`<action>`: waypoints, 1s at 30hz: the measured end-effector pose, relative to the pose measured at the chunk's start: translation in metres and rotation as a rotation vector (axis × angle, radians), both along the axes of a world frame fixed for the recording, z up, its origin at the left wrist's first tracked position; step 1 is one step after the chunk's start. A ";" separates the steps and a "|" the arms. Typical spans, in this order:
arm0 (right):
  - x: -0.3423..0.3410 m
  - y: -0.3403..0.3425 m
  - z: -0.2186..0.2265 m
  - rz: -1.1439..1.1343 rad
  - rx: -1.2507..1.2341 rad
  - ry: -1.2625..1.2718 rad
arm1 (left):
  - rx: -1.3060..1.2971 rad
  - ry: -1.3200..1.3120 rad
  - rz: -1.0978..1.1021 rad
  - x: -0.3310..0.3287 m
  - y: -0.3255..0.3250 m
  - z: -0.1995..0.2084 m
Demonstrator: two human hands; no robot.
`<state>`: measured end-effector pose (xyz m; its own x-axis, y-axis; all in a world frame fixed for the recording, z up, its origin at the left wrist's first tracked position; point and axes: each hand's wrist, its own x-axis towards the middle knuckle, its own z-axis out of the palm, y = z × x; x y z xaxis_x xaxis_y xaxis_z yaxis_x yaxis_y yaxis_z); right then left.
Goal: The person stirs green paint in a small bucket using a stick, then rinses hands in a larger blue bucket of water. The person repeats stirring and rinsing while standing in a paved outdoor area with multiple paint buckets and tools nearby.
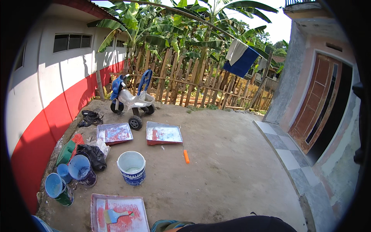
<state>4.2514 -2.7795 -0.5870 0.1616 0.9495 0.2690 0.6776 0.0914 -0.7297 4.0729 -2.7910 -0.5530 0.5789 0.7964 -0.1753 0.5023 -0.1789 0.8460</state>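
Observation:
Neither of my hands shows; only my dark top and a bit of patterned cloth come in at the lower edge. Closest to me lies a paint tray [96,224] streaked with red and white, and a paintbrush [112,216] rests in it. Beyond it a white and blue paint bucket [133,178] stands upright, with some pale liquid or residue at its bottom. Two more stained paint trays lie farther off, the left tray [114,132] and the right tray [164,132]. An orange handle [186,156] on a thin metal rod sticks out beside the right one.
At left stand several used buckets [83,172] and a black plastic bag [92,156]. A child's ride-on tricycle [135,101] is behind the trays. A red and white wall [46,123] bounds the left, a wooden fence [181,83] the back, a tiled step [286,154] the right.

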 end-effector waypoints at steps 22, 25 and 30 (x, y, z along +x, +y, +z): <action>0.012 -0.015 0.072 0.103 -0.273 -0.521 | 0.204 0.012 0.029 -0.022 -0.010 0.035; 0.010 -0.012 0.070 -0.035 -0.226 -0.226 | 0.194 -0.001 0.013 -0.024 -0.013 0.045; 0.020 -0.032 0.079 -0.110 -0.292 -0.180 | 0.220 0.042 0.000 -0.027 -0.024 0.066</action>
<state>4.2714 -2.8116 -0.5084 0.2416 0.9701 0.0226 0.7920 -0.1837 -0.5823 4.0460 -2.8151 -0.4870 0.5746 0.8182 -0.0211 0.5360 -0.3567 0.7651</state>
